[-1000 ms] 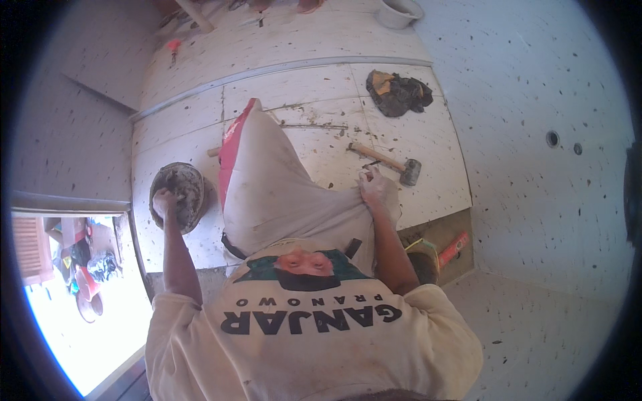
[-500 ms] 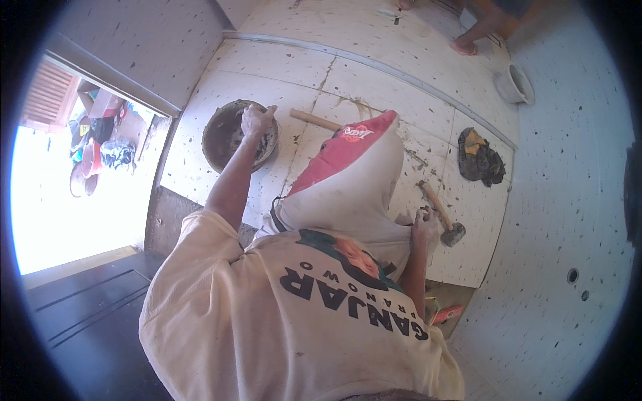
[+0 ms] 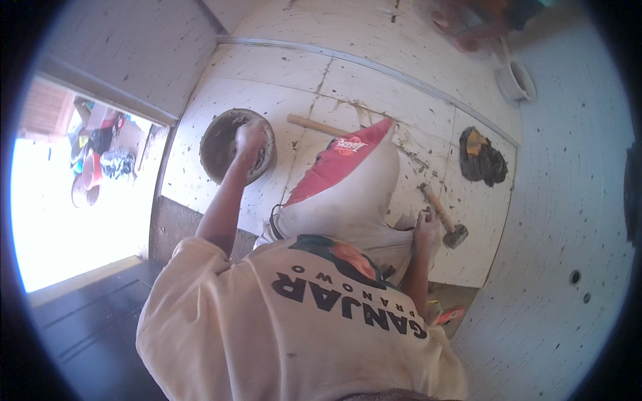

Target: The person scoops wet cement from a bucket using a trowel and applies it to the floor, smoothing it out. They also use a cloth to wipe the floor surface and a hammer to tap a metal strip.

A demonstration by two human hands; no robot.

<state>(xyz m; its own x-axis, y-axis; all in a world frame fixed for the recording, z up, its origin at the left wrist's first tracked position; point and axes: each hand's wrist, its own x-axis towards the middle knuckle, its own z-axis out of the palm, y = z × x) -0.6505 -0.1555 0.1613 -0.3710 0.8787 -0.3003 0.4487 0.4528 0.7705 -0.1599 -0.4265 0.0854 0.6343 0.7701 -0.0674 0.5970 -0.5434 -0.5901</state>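
My left hand [image 3: 251, 136] reaches down into a round bucket [image 3: 206, 148] with grey, mortar-like residue on its inner wall. Its fingers are blurred, so their grip does not show. On the right, my right hand [image 3: 425, 227] is held low beside my leg, its fingers curled in. Whatever is between them is too small to make out. Close by that hand lies a mallet [image 3: 441, 210] with a wooden handle and dark head. A second wooden handle [image 3: 314, 125] runs partly out of sight behind my red and grey-white trouser leg [image 3: 361, 174].
Dirty white tiles [image 3: 267, 70] spread ahead, spotted with grey. A crumpled black and yellow bag [image 3: 481, 157] lies at right, with a pale bucket [image 3: 515, 81] farther back near a blurred person [image 3: 488, 27]. A speckled wall [image 3: 562, 200] borders the right; a bright doorway [image 3: 80, 220] opens left.
My left hand has gone from the bucket's rim down into it, and the bucket shows slightly more open. My right hand stays by my leg. The person at the back has shifted.
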